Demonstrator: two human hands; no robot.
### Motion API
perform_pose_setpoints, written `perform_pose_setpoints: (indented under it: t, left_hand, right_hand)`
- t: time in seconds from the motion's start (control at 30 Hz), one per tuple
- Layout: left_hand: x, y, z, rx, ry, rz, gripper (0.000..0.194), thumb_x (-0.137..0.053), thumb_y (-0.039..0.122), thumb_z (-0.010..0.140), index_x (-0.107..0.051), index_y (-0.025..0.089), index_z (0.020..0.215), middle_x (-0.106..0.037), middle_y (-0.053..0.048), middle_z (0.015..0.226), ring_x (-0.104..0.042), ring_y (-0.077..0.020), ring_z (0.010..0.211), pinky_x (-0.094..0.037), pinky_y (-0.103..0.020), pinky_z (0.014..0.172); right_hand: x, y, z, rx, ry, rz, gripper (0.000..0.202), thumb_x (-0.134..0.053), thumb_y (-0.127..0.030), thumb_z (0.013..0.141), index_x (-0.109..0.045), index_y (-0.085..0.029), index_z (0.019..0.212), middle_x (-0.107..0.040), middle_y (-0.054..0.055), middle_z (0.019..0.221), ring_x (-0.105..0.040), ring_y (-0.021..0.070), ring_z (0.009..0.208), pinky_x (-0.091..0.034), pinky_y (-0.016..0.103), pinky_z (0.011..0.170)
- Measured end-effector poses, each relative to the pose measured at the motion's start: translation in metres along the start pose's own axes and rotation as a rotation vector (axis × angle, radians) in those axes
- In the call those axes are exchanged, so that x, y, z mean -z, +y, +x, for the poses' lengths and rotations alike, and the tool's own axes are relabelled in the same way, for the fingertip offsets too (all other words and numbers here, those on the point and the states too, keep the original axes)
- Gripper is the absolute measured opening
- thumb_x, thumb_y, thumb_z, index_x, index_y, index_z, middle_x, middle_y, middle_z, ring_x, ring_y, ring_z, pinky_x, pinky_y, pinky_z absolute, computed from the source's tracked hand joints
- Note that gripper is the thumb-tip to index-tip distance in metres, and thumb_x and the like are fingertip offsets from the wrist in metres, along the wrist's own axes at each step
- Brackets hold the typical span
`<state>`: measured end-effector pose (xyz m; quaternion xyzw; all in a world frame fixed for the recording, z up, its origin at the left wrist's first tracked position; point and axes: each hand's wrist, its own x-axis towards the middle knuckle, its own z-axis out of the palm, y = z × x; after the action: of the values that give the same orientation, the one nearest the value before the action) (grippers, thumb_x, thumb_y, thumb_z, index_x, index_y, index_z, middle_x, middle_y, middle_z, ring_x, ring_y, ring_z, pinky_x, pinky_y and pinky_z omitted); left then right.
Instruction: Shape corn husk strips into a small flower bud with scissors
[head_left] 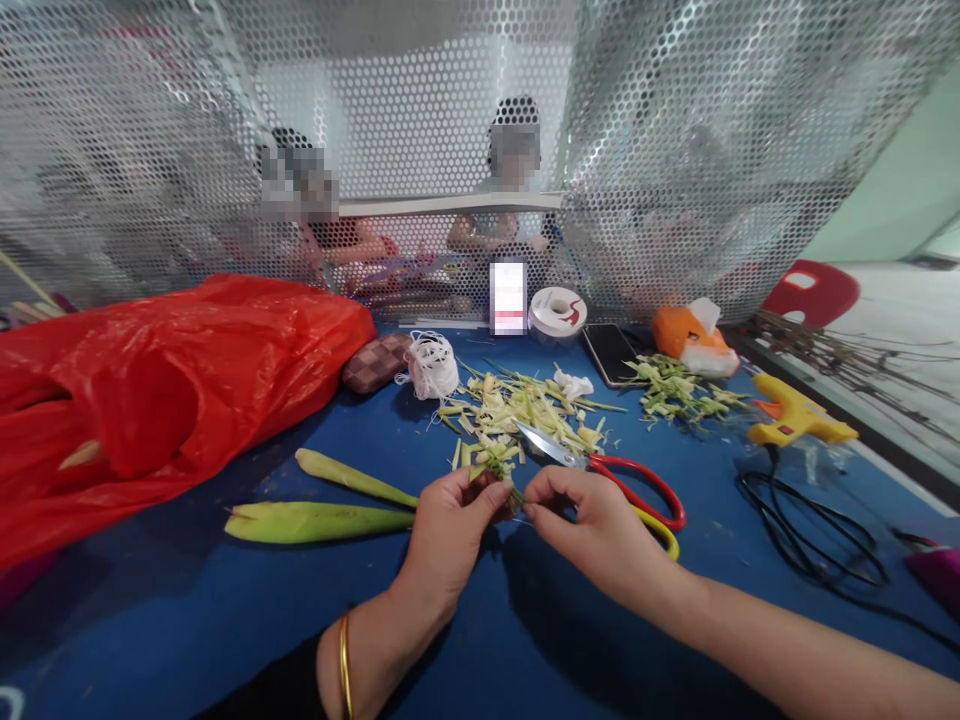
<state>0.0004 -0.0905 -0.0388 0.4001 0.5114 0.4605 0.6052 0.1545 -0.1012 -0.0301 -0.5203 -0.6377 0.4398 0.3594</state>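
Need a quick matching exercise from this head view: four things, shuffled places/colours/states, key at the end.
Things:
1. Left hand
2. Glue gun
3. String ball
4. Scissors

Descriptions:
A. Mostly yellow, near the table's right edge
B. Red and yellow handles, partly behind the right hand
C. Pinching a small green plant cluster
D. White, beside the brown checkered pouch

Pairs: 1-C, 2-A, 3-D, 4-B

plant piece (pixel 496 461) — pale green | scissors (pixel 577 461) — red, yellow handles | pouch (pixel 376 363) brown-checked | table (pixel 300 625) blue
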Motion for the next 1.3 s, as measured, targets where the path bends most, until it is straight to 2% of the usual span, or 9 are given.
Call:
perform_pose_setpoints:
  t: [0.07,0.13,0.37,0.47,0.67,0.83,0.93,1.07,1.3]
  left_hand:
    - [-0.0001,0.0001,0.0003,-0.077,0.012,0.061,0.022,-0.076,0.028,0.066,-0.06,0.015,0.059,-0.057,0.003,0.055,-0.049,-0.0102,0.056,-0.04,-0.022,0.058]
    - [0.0001,0.0004,0.0001,-0.086,0.001,0.051,0.021,-0.075,0.028,0.067,-0.06,0.015,0.06,-0.057,0.003,0.056,-0.049,-0.0103,0.057,-0.041,-0.022,0.059]
    - [0.0005,0.0005,-0.0012,-0.002,-0.037,-0.037,0.023,-0.077,0.03,0.064,-0.06,0.015,0.058,-0.055,0.003,0.056,-0.049,-0.0101,0.056,-0.041,-0.023,0.059]
    - [0.0,0.0014,-0.0014,-0.003,-0.059,-0.009,0.024,-0.076,0.032,0.065,-0.061,0.014,0.058,-0.056,0.002,0.055,-0.05,-0.0106,0.056,-0.042,-0.024,0.06]
    - [-0.0002,0.0032,-0.0008,0.015,-0.073,-0.004,0.026,-0.077,0.034,0.063,-0.061,0.015,0.058,-0.055,0.002,0.054,-0.05,-0.0105,0.053,-0.042,-0.024,0.057]
    - [0.0,-0.0005,-0.0001,-0.011,-0.051,-0.002,0.025,-0.075,0.031,0.065,-0.057,0.016,0.057,-0.053,0.003,0.056,-0.048,-0.011,0.056,-0.041,-0.024,0.059]
    - [0.0003,-0.0008,-0.0002,-0.128,-0.012,0.159,0.019,-0.071,0.026,0.067,-0.058,0.016,0.058,-0.051,0.004,0.054,-0.043,-0.0109,0.055,-0.035,-0.023,0.054]
    - [0.0003,0.0018,-0.0013,-0.242,-0.014,0.267,0.014,-0.067,0.025,0.07,-0.061,0.017,0.06,-0.055,0.002,0.058,-0.045,-0.0135,0.059,-0.036,-0.024,0.057]
    - [0.0012,0.0005,0.001,-0.167,-0.035,0.217,0.021,-0.068,0.031,0.07,-0.056,0.018,0.058,-0.051,0.004,0.056,-0.043,-0.0122,0.056,-0.034,-0.024,0.055]
  right_hand:
    - [0.0004,-0.0029,0.0006,-0.175,-0.075,0.239,0.007,-0.057,-0.021,0.072,-0.059,-0.017,0.067,-0.057,-0.002,0.058,-0.051,0.012,0.057,-0.041,0.025,0.059]
    - [0.0003,-0.0041,0.0014,-0.245,-0.112,0.372,0.008,-0.059,-0.022,0.071,-0.06,-0.016,0.066,-0.057,-0.002,0.057,-0.052,0.0117,0.057,-0.042,0.025,0.061]
    - [-0.0014,0.0024,0.0014,-0.014,-0.016,0.056,0.013,-0.059,-0.029,0.079,-0.063,-0.018,0.073,-0.061,-0.001,0.066,-0.053,0.0133,0.062,-0.042,0.026,0.061]
    - [-0.0006,0.0028,0.0012,-0.03,-0.039,0.097,0.019,-0.057,-0.03,0.082,-0.062,-0.018,0.068,-0.059,-0.001,0.063,-0.052,0.0129,0.061,-0.042,0.026,0.061]
    - [-0.0005,-0.0001,0.003,-0.176,-0.12,0.355,0.021,-0.063,-0.035,0.077,-0.061,-0.017,0.066,-0.058,-0.001,0.058,-0.053,0.0121,0.058,-0.042,0.026,0.061]
    - [-0.0038,0.0024,0.0011,-0.126,-0.085,0.288,0.02,-0.062,-0.033,0.079,-0.061,-0.017,0.067,-0.058,-0.002,0.06,-0.052,0.0113,0.058,-0.041,0.025,0.06]
    - [-0.006,0.0035,-0.001,-0.118,-0.082,0.293,0.021,-0.061,-0.032,0.08,-0.059,-0.017,0.065,-0.056,-0.003,0.058,-0.05,0.0111,0.057,-0.039,0.024,0.058]
    - [-0.0071,0.0029,-0.0017,-0.114,-0.058,0.284,0.022,-0.061,-0.033,0.079,-0.059,-0.017,0.063,-0.055,-0.002,0.057,-0.049,0.0114,0.056,-0.04,0.025,0.056]
    - [-0.004,0.0019,0.0009,-0.1,-0.071,0.246,0.021,-0.06,-0.032,0.079,-0.061,-0.017,0.064,-0.058,-0.001,0.058,-0.053,0.0126,0.058,-0.042,0.025,0.06]
